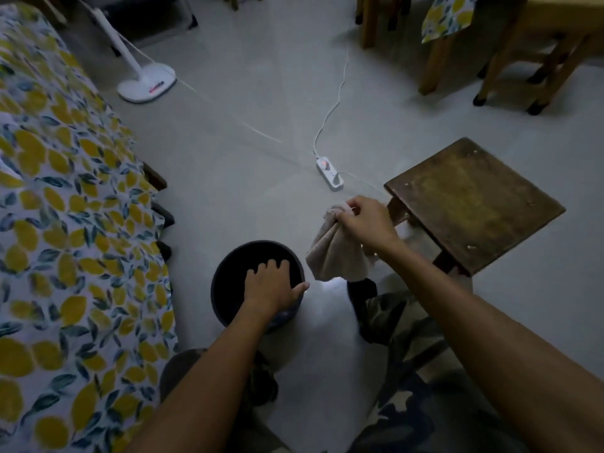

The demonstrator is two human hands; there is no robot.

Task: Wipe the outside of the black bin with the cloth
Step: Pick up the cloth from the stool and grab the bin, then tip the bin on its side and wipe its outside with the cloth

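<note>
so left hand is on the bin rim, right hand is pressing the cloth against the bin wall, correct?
Not quite. The head view shows the left hand on the black bin rim, but the right hand holds the cloth bunched in the air beside the bin, not touching its wall.

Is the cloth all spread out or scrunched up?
Scrunched up. The right hand pinches the cloth at its top, so it hangs bunched in folds beside the black bin.

The black bin (pixel 228 282) stands upright on the grey floor (pixel 261 158). The left hand (pixel 271 287) lies over its near rim, fingers inside. Just right of the bin, the right hand (pixel 367 220) grips a bunched beige cloth (pixel 333 253), hanging clear. Farther right stands a wooden stool (pixel 474 204).
</note>
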